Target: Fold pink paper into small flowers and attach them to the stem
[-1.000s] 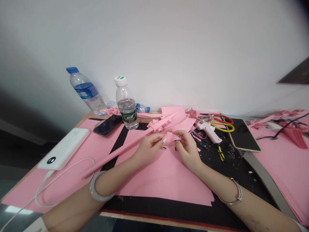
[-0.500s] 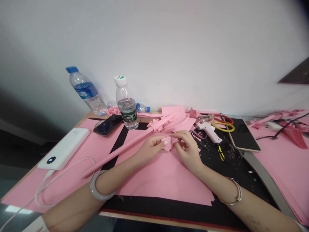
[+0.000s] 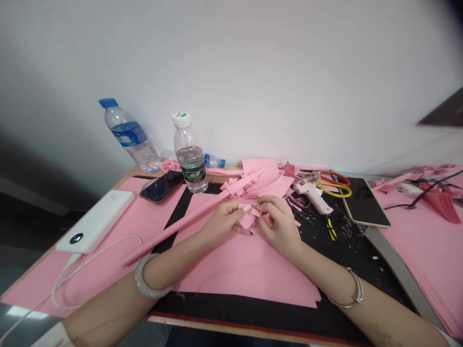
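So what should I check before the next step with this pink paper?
Left hand and right hand both holding the folded pink paper: ok.
Water bottle upright with its cap on: ok.
Glue gun hot: cannot tell.
Black cord clear of the paper scraps: not ok.
Hidden folds neat: cannot tell, fingers cover them.
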Motion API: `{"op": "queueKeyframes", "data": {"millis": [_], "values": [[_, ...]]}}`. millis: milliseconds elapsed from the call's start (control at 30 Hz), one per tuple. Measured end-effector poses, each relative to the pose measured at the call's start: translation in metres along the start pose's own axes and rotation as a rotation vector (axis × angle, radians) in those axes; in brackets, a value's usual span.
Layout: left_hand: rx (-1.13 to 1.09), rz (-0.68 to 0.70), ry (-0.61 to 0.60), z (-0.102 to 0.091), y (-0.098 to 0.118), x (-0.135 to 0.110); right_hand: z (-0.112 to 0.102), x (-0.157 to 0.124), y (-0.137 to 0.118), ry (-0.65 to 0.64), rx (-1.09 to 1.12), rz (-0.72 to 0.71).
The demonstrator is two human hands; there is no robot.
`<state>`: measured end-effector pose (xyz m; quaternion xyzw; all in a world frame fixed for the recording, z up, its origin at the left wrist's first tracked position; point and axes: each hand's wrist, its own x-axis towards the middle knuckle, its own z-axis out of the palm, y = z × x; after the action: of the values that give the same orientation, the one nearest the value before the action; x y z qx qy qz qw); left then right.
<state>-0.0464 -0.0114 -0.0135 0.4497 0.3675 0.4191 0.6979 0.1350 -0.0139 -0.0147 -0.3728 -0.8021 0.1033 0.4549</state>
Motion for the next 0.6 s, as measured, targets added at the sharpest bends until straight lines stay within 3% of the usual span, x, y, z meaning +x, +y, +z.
{"op": "queueKeyframes", "data": {"millis": [167,467,600], "values": [[-0.097,0.003,0.017,-0.0043,-0.0023,0.0046,-0.0007,-0.0032,-0.0015,-0.120,-0.075,-0.052],[-0.045,-0.005,-0.019,-0.0028,0.0042,0.0040,-0.0018,-0.0045,-0.0013,-0.150,-0.115,-0.067],[0.041,-0.001,0.002,-0.0035,0.0054,0.0044,-0.0014,-0.0032,-0.0016,-0.100,0.017,0.107]]}}
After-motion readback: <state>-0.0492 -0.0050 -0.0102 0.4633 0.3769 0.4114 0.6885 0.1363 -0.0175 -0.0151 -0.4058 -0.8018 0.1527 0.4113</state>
